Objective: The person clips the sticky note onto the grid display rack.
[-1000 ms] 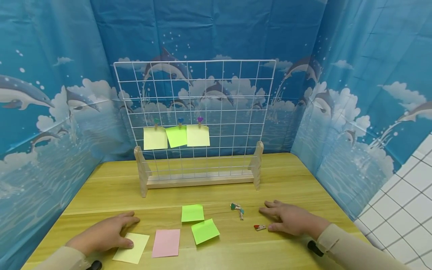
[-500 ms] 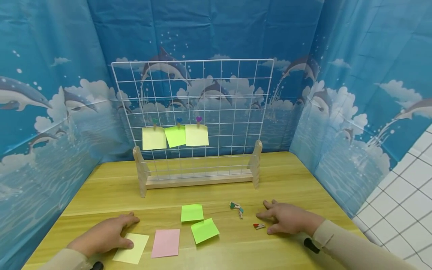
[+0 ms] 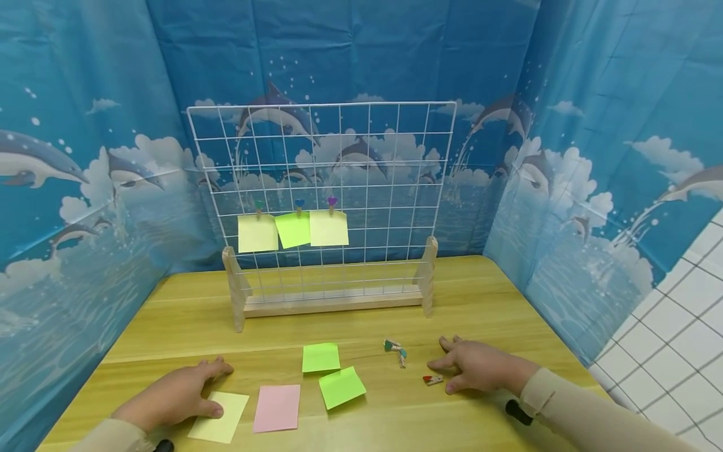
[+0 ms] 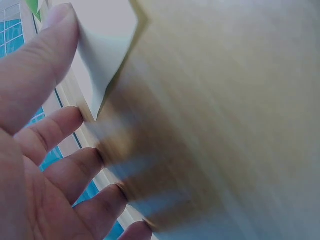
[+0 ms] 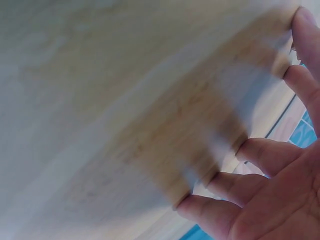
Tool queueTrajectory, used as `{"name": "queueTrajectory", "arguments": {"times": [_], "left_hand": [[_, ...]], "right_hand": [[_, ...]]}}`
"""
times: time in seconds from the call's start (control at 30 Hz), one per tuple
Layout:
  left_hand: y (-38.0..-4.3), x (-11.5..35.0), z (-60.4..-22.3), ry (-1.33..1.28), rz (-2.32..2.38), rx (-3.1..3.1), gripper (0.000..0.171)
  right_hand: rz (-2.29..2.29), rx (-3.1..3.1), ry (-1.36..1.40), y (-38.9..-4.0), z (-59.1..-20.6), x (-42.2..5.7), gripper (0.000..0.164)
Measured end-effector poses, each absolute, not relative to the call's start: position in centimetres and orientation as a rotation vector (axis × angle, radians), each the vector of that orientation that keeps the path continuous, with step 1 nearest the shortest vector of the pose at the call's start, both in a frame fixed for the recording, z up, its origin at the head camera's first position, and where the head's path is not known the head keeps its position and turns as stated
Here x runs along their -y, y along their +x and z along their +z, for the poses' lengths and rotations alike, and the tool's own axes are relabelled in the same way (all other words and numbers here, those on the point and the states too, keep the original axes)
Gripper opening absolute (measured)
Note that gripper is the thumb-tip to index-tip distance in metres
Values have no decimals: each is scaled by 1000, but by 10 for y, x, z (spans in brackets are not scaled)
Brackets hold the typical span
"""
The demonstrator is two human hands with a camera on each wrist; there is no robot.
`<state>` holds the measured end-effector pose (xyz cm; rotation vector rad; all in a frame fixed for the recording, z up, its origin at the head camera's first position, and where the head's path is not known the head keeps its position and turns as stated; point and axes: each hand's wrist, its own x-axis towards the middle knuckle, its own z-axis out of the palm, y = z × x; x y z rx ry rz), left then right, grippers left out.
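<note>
My left hand (image 3: 175,392) rests on the table at the front left, fingers spread, its thumb over a pale yellow sticky note (image 3: 223,419). In the left wrist view that note (image 4: 102,45) lies under the thumb, and the fingertips touch the wood. My right hand (image 3: 482,367) rests on the table at the right with its fingers spread, holding nothing. Just left of its thumb lies a small red-ended clothespin (image 3: 432,380). Further left are small clothespins (image 3: 395,348) with green and blue ends. A pink note (image 3: 277,408) and two green notes (image 3: 321,358) lie between the hands.
A white wire grid (image 3: 367,188) stands upright in a wooden base (image 3: 333,305) at the back. Two pale yellow notes (image 3: 258,233) and a green note (image 3: 294,230) hang on it from heart-topped clothespins. A dolphin-printed curtain (image 3: 599,157) surrounds the table (image 3: 474,301).
The head view has shifted slightly. My right hand has edged a little to the left, nearer the red-ended clothespin. My left hand and the notes stay in place.
</note>
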<state>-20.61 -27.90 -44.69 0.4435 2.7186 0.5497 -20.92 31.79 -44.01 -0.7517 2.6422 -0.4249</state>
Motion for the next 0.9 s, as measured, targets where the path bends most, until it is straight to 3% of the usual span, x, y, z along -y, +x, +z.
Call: {"name": "queueTrajectory", "arguments": {"times": [0.5,0.9], "left_hand": [[-204,280,-447,457,555,-2736,77],[-198,278,-448,586,420,-2865,45]], "right_hand": [[-390,-2644,-760,-210,-436,-313,55],[-247,-2737,-1011,-209,-432,-301,40]]}}
